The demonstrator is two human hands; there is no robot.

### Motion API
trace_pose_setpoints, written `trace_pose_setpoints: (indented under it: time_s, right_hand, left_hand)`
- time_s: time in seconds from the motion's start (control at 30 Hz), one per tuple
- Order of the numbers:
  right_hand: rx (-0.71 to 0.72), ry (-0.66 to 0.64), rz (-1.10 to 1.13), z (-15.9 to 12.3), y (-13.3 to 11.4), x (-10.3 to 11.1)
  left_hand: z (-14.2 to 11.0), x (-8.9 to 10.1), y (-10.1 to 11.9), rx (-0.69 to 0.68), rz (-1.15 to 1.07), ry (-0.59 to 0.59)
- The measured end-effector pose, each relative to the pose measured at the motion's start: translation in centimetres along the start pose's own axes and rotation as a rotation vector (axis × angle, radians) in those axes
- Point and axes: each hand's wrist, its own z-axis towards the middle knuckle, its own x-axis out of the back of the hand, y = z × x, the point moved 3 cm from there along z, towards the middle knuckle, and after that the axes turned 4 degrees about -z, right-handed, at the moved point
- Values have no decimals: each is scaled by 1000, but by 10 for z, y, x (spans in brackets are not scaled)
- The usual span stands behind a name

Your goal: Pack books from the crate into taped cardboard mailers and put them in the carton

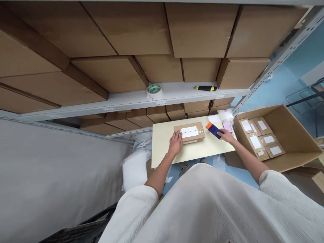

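Note:
A small closed cardboard box (201, 134) lies on the pale yellow table, with a white label (190, 131) and clear tape on its top. My left hand (175, 143) rests on the left end of this box, fingers laid out across its top. To the right of the box, my right hand (227, 136) is closed around one end of a flat dark-blue thing with an orange tip (214, 130); I cannot make out its exact kind. It is held just above the tabletop, apart from the box. A phone with a pink screen (228, 128) lies just beyond my right hand.
Before me a metal shelf (177, 90) holds stacked cartons, a tape roll (154, 89) and a black-and-yellow utility knife (205, 88). Right of the table (162, 148) stands a large open carton (298, 135) with several labelled boxes inside. White packing bags (135, 168) lie at left.

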Motion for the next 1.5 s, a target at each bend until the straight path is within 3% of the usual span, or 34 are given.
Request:
trace_pose_setpoints:
  time_s: [0.17, 0.3, 0.4, 0.47, 0.6, 0.7, 0.9, 1.03, 1.2, 1.33, 1.5]
  right_hand:
    - [169, -260, 236, 27, -85, 23]
    - [211, -471, 280, 48, -145, 7]
    - [172, -596, 252, 60, -165, -8]
    - [195, -606, 193, 67, -170, -12]
    - [285, -464, -2, 72, -169, -10]
    - [264, -406, -122, 64, -165, -11]
    - [290, -322, -186, 50, -159, -16]
    - [291, -264, -194, 53, -148, -15]
    - [320, -263, -123, 54, -138, -13]
    - [351, -262, -86, 52, -137, -12]
    - [345, -276, -81, 50, -136, -13]
  left_hand:
    - [0, 0, -1, -16, -22, 29]
    - [-1, 0, -2, -23, -48, 58]
    - [-2, 0, -4, -33, -65, 71]
    - [-2, 0, -6, -39, -78, 73]
    - [-2, -1, -7, -44, -102, 75]
    - [-2, -1, -7, -38, -108, 75]
    - [-3, 2, -7, -38, -116, 51]
    - [5, 15, -5, 6, -191, 61]
    - [29, 39, 13, 183, -608, 189]
    - [51, 45, 37, 379, -1054, 137]
    - [66, 45, 57, 532, -1285, 111]
